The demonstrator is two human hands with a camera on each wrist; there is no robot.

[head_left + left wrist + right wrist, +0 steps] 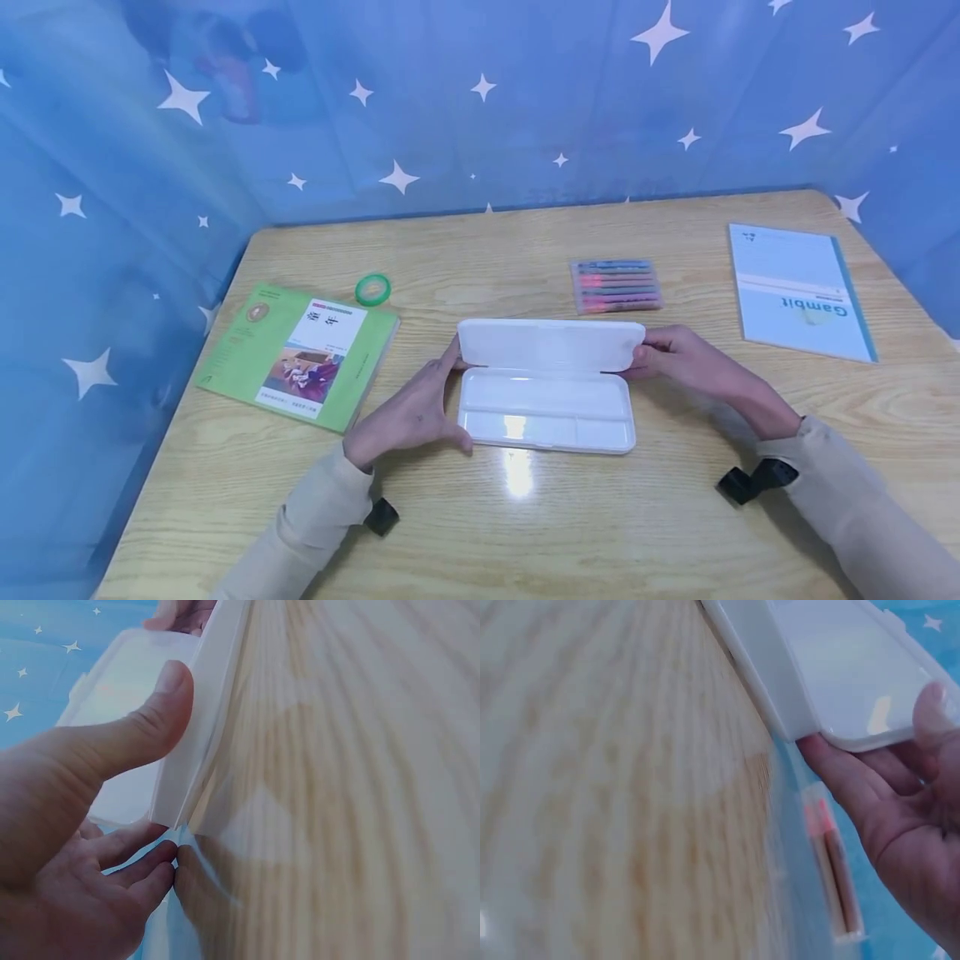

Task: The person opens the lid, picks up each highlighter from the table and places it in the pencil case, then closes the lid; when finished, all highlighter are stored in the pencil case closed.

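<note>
A white plastic pencil case [546,408] lies opened on the table, its lid [551,344] tilted up at the back. Shallow compartments show in its base, with nothing in them. My left hand [412,408] holds the left end, thumb by the front corner and fingers at the rear. In the left wrist view the thumb [169,697] crosses in front of the case's end wall [199,735]. At the right end, my right hand [686,362] pinches the lid's edge, thumb on the near side and fingers behind; the right wrist view shows its fingers [847,769] under the lid.
A green book [232,350] lies at the left, beside a green tape roll [372,290]. Behind the case is a clear pack of colored pens [617,286]. A light-blue notebook [795,292] rests at the right. A blue star-patterned curtain [450,108] hangs behind the table.
</note>
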